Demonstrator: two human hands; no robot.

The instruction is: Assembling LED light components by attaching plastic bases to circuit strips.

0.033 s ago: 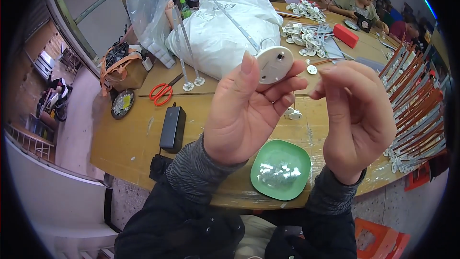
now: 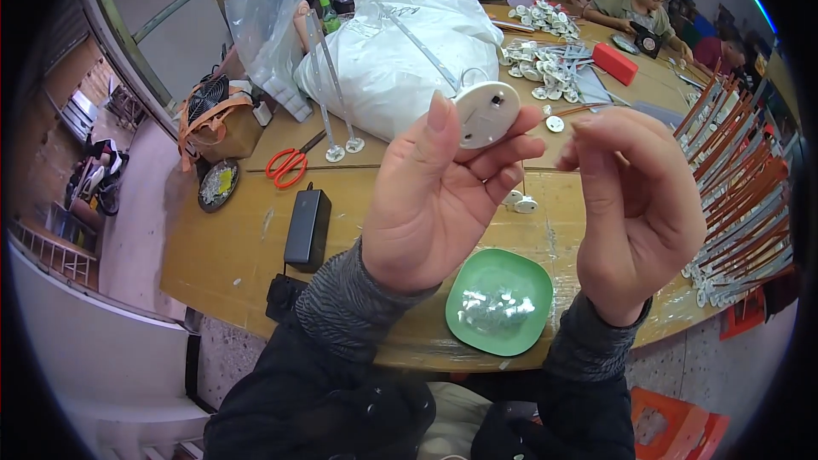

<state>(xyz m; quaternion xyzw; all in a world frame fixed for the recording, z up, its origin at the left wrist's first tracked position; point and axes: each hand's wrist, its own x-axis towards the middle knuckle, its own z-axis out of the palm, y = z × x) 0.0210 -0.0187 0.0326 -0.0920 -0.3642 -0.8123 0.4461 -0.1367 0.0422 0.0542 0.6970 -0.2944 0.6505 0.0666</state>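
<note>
White plastic disc (image 2: 486, 112), light and stiff I judge, sits pinched at its rim in my left hand (image 2: 434, 204) above the tabletop (image 2: 239, 247) middle; my right hand (image 2: 635, 204) curls nearly closed, its contents hidden.

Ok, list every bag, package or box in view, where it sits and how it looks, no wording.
Big white sack: back of the table, bulging, tied.
Clear plastic bag: left of the sack, crumpled.
Red box: far right of the table, flat, oblong.
Black power brick: near left, rectangular.
No screens visible.
</note>
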